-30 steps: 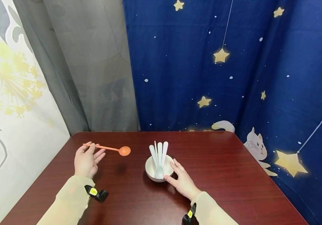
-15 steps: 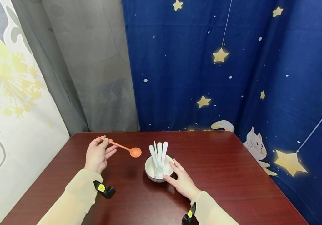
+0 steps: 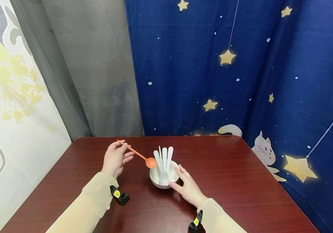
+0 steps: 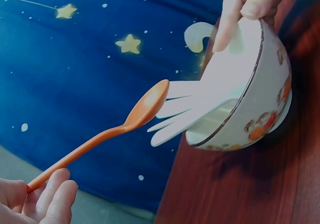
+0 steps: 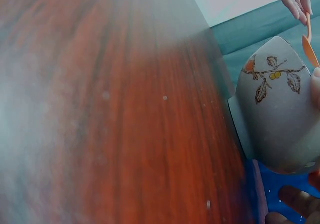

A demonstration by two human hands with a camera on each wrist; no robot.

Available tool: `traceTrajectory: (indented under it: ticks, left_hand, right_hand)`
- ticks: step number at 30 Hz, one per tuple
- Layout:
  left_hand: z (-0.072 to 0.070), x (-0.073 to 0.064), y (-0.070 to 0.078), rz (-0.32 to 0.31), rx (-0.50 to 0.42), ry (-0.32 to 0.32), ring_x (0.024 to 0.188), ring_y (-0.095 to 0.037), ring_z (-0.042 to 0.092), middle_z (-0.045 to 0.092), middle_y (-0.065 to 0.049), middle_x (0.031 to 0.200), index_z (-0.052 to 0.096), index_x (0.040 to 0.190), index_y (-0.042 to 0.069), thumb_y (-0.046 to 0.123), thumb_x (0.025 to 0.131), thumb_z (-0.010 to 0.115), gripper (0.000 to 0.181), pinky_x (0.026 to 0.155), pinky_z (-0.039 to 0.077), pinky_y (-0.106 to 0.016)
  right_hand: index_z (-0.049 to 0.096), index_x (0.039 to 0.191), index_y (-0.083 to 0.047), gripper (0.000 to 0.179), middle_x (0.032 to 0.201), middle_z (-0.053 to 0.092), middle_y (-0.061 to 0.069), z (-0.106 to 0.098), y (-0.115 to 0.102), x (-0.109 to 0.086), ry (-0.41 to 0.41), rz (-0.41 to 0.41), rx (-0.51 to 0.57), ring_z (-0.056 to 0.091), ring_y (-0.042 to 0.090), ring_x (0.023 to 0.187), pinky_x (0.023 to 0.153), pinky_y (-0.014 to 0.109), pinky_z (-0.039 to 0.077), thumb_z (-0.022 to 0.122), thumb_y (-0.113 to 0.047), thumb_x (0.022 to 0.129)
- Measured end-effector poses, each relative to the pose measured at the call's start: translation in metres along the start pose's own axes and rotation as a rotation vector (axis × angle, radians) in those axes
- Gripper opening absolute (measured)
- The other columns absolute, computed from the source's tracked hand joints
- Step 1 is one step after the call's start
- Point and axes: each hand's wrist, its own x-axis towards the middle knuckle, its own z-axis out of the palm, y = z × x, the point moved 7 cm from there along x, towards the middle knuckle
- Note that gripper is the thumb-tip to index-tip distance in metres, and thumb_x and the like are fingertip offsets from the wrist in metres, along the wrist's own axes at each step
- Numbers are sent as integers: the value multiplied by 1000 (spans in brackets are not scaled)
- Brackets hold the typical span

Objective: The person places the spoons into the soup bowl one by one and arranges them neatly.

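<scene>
Between its thumb and fingers my left hand [image 3: 114, 160] pinches the handle end of an orange spoon [image 3: 151, 162]. The spoon's head overlaps the left rim of a white bowl [image 3: 154, 180] in the head view; the left wrist view has it beside the upright handles. Several pale utensils [image 3: 169, 156] lean in the bowl, handles up at the far side. A pale spoon [image 3: 164, 178] among them has its head down near the front. My right hand [image 3: 190, 189] holds the bowl at its right side, thumb at the near rim. Leaf and fruit prints decorate the bowl's outside [image 5: 277, 109].
A dark red wooden table [image 3: 227, 171] carries the bowl. Behind it hang a grey curtain [image 3: 96, 81] and a blue star-patterned curtain [image 3: 184, 81]. White patterned fabric [image 3: 21, 145] hangs along the left. Black wrist cameras [image 3: 121, 197] are strapped over both sleeves.
My left hand has moved right with the orange spoon, bringing its head from well left of the bowl to the rim. The right hand and bowl have stayed put.
</scene>
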Motion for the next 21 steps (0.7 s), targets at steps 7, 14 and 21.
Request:
traceTrajectory:
  ticks: [7,14,21]
  left_hand:
    - [14,1,-12,-10,34,-21,73,-19,70,57,-13,114,44,132,6,15,101,50,33,71,58,-36]
    - [24,3,-21,-5,60,-27,71,-19,69,57,-15,114,45,131,5,13,100,51,32,66,58,-33]
    - [30,3,-30,-9,98,-44,70,-19,69,58,-17,113,46,129,5,14,100,52,31,67,58,-36]
  right_hand:
    - [43,143,-2,76,153,29,19,-1,-2,0,-2,-4,2,30,35,139,108,52,30,64,-49,88]
    - [43,143,-2,76,153,30,19,0,-2,0,-1,-5,-7,30,35,139,108,52,30,64,-50,88]
    - [43,143,-2,76,153,30,19,0,-2,-1,5,-7,-1,30,35,139,108,53,30,64,-50,88]
